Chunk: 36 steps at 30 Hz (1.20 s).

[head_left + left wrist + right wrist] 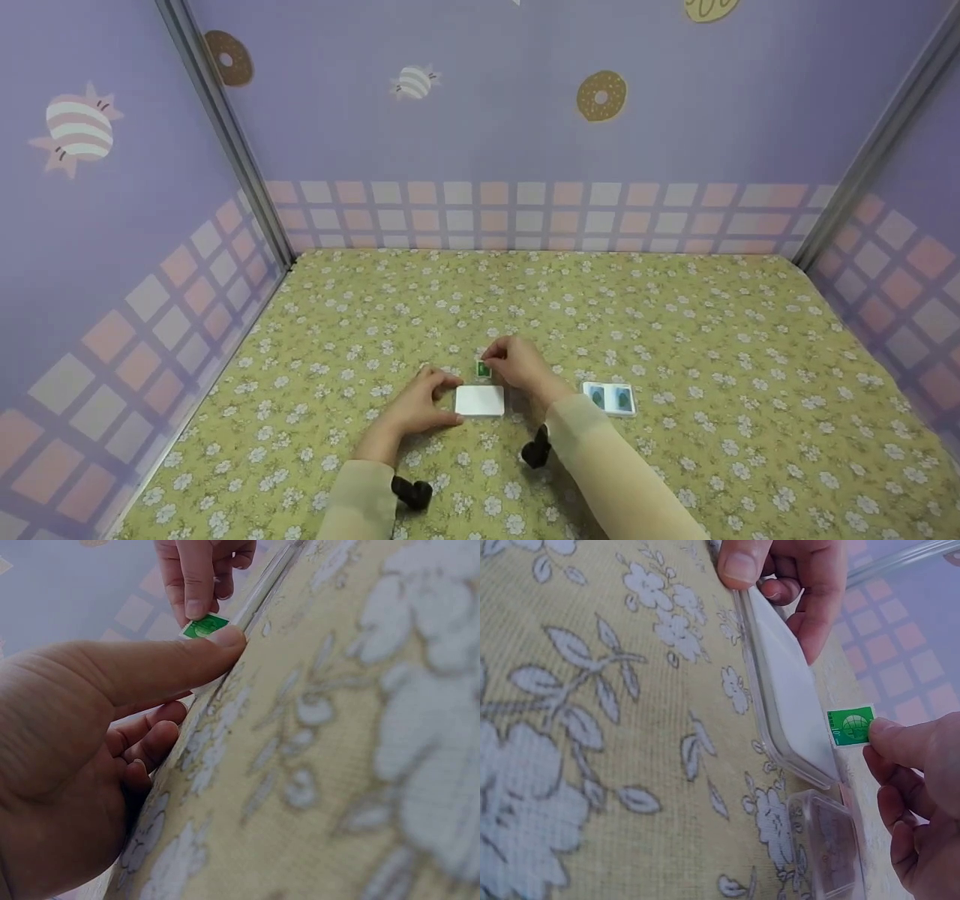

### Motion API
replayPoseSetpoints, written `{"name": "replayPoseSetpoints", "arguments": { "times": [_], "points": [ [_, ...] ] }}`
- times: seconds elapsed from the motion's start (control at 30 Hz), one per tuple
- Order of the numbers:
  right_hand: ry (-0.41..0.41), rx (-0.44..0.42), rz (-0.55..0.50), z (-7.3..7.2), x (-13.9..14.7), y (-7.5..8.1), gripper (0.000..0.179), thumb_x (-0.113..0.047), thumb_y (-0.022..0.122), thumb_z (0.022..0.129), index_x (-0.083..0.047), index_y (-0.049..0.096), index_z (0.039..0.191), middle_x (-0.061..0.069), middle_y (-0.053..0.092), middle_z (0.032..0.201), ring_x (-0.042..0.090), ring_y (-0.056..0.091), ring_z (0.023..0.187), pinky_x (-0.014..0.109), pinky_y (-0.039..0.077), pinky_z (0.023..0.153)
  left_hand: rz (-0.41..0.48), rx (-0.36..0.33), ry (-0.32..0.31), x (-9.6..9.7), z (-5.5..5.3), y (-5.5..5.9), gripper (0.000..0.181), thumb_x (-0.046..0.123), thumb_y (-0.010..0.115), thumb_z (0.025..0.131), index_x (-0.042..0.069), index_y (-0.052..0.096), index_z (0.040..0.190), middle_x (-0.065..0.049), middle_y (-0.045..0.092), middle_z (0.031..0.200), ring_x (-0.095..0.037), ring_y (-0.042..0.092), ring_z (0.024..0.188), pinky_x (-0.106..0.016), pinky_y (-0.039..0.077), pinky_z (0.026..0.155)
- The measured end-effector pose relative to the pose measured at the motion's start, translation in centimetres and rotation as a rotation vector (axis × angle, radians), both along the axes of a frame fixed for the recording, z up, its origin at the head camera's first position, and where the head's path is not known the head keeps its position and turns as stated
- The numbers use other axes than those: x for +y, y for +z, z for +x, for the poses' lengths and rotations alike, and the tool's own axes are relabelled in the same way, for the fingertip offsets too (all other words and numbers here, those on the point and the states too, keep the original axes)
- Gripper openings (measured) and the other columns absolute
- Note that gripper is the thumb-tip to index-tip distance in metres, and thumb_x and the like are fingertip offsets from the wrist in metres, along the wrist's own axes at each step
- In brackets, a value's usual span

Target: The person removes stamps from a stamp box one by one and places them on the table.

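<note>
My right hand [519,365] pinches a small green postage stamp [850,726] between thumb and forefinger. The stamp has a white border and a pale globe-like design; it is held just beyond the far edge of a flat white rectangle in a clear plastic case [480,401]. At that case's left end, my left hand [420,403] grips it, thumb on the near edge and fingers on the far edge. The left wrist view shows the left thumb [172,667] in front, covering most of the case. Whether the stamp touches anything below cannot be told.
Right of the right forearm lies a second clear plastic case [609,399] with two blue-patterned pieces showing. A flowered yellow-green cloth [750,337] covers the table. Purple panels [487,135] with a tile pattern stand at the back and both sides.
</note>
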State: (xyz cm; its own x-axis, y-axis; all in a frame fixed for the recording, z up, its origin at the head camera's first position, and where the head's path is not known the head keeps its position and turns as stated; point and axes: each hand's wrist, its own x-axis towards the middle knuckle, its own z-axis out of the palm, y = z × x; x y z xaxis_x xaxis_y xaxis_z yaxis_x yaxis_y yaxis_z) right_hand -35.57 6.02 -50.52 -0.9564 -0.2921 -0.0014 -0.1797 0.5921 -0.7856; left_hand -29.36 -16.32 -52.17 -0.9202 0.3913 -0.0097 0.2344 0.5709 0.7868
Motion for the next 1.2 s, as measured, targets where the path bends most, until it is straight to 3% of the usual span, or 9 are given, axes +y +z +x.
{"name": "replayPoseSetpoints", "arguments": {
  "times": [0.37, 0.6, 0.73, 1.2],
  "points": [
    [0.011, 0.014, 0.027, -0.30, -0.16, -0.54, 0.007, -0.008, 0.070, 0.097, -0.008, 0.077, 0.096, 0.006, 0.075, 0.096, 0.015, 0.067, 0.087, 0.036, 0.057, 0.083, 0.013, 0.002, 0.005, 0.00, 0.03, -0.06, 0.057, 0.017, 0.087, 0.082, 0.006, 0.064, 0.133, -0.011, 0.053, 0.128, -0.027, 0.053, 0.111, -0.047, 0.046, 0.097],
    [0.021, 0.094, 0.118, -0.08, -0.16, -0.61, 0.006, -0.009, 0.072, 0.096, -0.010, 0.078, 0.098, 0.005, 0.075, 0.098, 0.018, 0.068, 0.090, 0.039, 0.057, 0.084, -0.004, -0.002, -0.005, -0.06, 0.13, -0.06, 0.058, 0.018, 0.086, 0.083, 0.006, 0.063, 0.134, -0.010, 0.053, 0.125, -0.025, 0.049, 0.106, -0.042, 0.043, 0.092],
    [0.021, 0.123, 0.169, 0.03, -0.16, -0.72, 0.008, -0.011, 0.072, 0.096, -0.011, 0.079, 0.100, 0.005, 0.075, 0.100, 0.020, 0.069, 0.093, 0.039, 0.057, 0.087, -0.007, 0.005, -0.025, -0.14, 0.11, -0.07, 0.058, 0.019, 0.086, 0.084, 0.004, 0.062, 0.135, -0.011, 0.052, 0.126, -0.026, 0.051, 0.108, -0.046, 0.045, 0.095],
    [0.000, 0.138, 0.273, 0.01, -0.53, -0.53, 0.008, -0.017, 0.072, 0.097, -0.015, 0.079, 0.101, 0.003, 0.072, 0.102, 0.024, 0.062, 0.103, 0.045, 0.053, 0.094, 0.013, 0.002, -0.014, 0.00, -0.04, 0.00, 0.057, 0.017, 0.085, 0.084, 0.004, 0.062, 0.135, -0.010, 0.053, 0.124, -0.028, 0.053, 0.113, -0.049, 0.046, 0.099]
  ]
}}
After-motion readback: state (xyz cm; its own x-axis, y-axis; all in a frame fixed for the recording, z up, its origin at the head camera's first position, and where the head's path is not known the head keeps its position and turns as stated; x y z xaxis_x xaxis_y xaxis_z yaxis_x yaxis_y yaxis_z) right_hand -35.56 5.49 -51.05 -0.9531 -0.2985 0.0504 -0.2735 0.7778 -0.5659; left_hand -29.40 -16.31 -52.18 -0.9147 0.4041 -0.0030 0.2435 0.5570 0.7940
